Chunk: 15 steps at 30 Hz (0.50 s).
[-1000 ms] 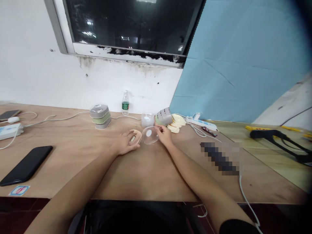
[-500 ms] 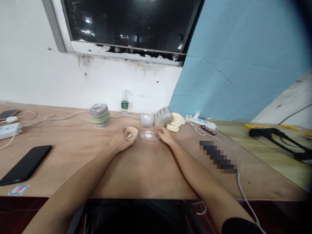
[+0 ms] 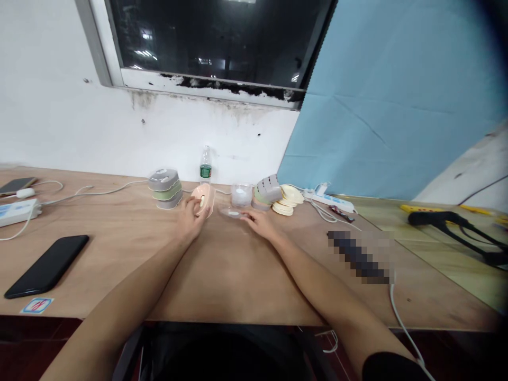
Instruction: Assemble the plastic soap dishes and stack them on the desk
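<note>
My left hand (image 3: 191, 217) is closed on a pink rounded plastic lid (image 3: 206, 194), tilted up so its hollow side with a pale piece in the middle shows. In my right hand (image 3: 260, 221), the fingertips pinch the right end of a clear plastic cover (image 3: 231, 212), which is seen nearly edge-on. Behind that stands a stack of clear covers (image 3: 241, 194). Left of the pink lid is a pile of grey and green lids (image 3: 165, 188). Near my right hand, more grey lids (image 3: 268, 188) lean over beside cream-coloured pieces (image 3: 289, 197).
A water bottle (image 3: 205, 165) stands against the wall. A black phone (image 3: 47, 266) lies at the left, with a power strip (image 3: 19, 211) behind it. Another power strip (image 3: 333, 201) and cables are at the back right. A blurred dark object (image 3: 359, 257) lies right of my arm.
My left hand has lifted and tilted the pink lid, moving it left and back. My right hand has shifted left, turning the clear cover from face-up to nearly edge-on.
</note>
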Tool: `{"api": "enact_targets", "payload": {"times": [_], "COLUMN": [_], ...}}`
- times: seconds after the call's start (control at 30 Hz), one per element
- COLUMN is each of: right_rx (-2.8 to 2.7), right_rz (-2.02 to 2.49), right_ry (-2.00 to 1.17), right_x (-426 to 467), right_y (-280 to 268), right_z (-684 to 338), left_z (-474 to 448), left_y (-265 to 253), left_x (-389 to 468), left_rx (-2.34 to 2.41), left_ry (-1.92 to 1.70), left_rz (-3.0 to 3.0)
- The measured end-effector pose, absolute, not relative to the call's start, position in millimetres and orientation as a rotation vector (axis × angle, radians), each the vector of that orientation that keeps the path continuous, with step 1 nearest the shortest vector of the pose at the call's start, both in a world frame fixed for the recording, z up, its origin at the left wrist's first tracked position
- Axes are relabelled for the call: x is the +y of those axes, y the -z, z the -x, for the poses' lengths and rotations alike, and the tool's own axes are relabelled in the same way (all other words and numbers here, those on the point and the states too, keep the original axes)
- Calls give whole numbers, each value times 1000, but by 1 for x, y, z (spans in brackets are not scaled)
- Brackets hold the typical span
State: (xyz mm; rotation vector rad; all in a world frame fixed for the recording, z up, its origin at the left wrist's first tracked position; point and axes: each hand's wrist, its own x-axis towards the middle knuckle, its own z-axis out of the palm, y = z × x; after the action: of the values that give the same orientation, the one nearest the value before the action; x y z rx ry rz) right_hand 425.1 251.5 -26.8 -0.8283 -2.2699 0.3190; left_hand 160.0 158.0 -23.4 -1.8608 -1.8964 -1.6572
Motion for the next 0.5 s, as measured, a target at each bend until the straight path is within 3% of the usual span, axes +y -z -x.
{"api": "enact_targets", "payload": {"times": [0.27, 0.5], "right_rx": [-1836, -2098], "right_rz": [900, 1167], "right_ry": [-432, -6], "right_x": [280, 316], "right_y": [-13, -24], "right_z": [-396, -394], "left_z": [-160, -165], "left_y": [23, 22], "left_x": [157, 155], "left_rx": [-1807, -1823], "left_ry": [1658, 1605], "left_rz": [1903, 1982]}}
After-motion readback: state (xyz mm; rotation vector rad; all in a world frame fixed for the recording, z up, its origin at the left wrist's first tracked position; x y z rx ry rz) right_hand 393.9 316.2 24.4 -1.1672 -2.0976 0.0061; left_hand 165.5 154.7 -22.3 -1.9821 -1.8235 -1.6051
